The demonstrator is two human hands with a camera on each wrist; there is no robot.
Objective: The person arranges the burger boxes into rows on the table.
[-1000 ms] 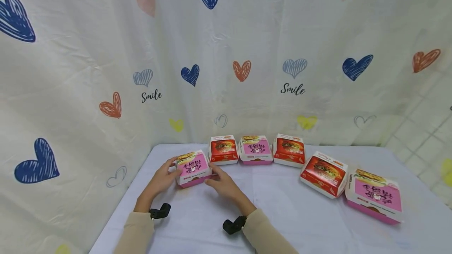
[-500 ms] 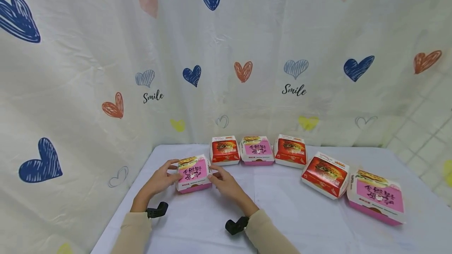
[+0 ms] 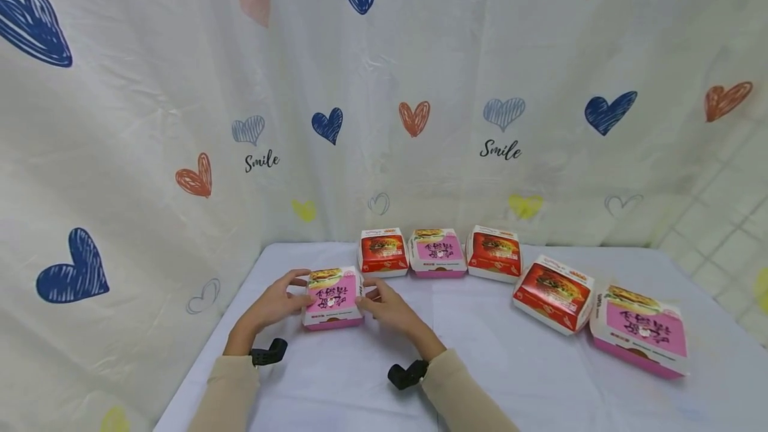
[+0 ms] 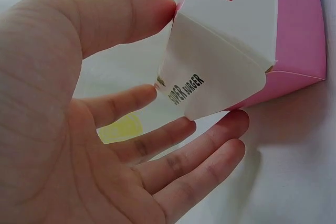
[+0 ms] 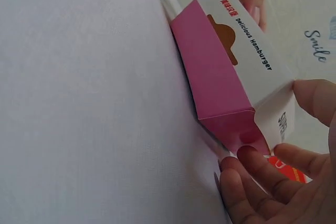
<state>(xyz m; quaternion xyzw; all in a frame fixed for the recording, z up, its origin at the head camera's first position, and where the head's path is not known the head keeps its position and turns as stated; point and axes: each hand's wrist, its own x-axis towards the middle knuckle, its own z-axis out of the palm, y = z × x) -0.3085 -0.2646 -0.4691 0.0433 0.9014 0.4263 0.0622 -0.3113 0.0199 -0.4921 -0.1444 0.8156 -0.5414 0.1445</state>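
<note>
A pink-and-white hamburger box (image 3: 331,299) sits on the table's left part between my two hands. My left hand (image 3: 273,300) is at its left side. In the left wrist view the thumb (image 4: 128,19) meets the lid's top corner, and fairly straight fingers (image 4: 205,174) touch the side flap and lower edge. My right hand (image 3: 393,309) is at the box's right side. In the right wrist view its thumb (image 5: 315,98) touches the lid's corner while relaxed fingers (image 5: 268,174) lie against the flap and pink base. The lid is down.
Along the back edge stand a red box (image 3: 383,253), a pink box (image 3: 437,254) and another red box (image 3: 494,255). A red box (image 3: 553,295) and a pink box (image 3: 639,331) sit angled on the right. A heart-printed curtain (image 3: 444,39) hangs behind the white-covered table (image 3: 528,385).
The pink box has come down and slightly nearer from a second ago, turned a little straighter, then shifted slightly right. Both hands stay at its sides. The other boxes stay put.
</note>
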